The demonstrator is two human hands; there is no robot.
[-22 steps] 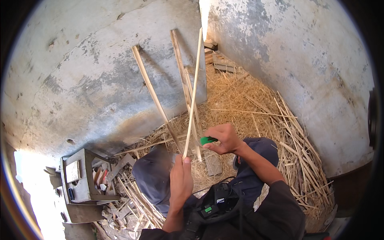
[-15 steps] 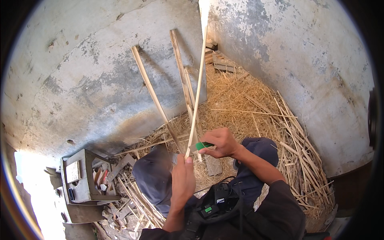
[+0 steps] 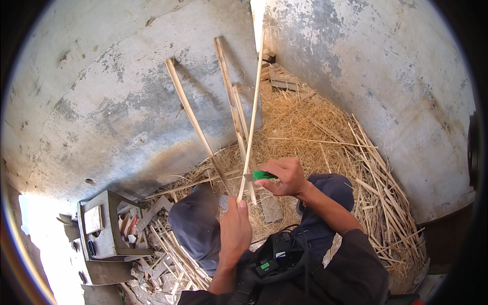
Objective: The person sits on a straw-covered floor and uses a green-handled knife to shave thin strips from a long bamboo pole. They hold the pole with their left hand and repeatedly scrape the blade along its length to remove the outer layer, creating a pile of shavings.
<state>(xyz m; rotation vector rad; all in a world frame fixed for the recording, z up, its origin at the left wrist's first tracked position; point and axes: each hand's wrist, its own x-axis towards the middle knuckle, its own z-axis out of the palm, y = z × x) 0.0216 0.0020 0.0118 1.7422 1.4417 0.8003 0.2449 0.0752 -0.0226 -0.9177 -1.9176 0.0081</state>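
Note:
My left hand (image 3: 236, 229) is closed around the lower end of a long, thin pale wooden strip (image 3: 254, 112), with the thumb along it. The strip slants up and away toward the bright gap between the walls. To its right, my right hand (image 3: 286, 176) grips a green-handled knife (image 3: 263, 175). Its short, flat blade lies against the strip a little above my left hand. The strip passes between my bent knees.
Wooden poles (image 3: 189, 107) lean on the left wall (image 3: 117, 91). Shavings (image 3: 300, 122) cover the floor ahead, with a heap of split strips (image 3: 381, 203) along the right wall. An overturned wooden stool (image 3: 105, 249) with odds and ends stands at my left.
My right hand and the knife have moved up along the strip, away from my left hand. The left hand keeps its hold, barely shifted.

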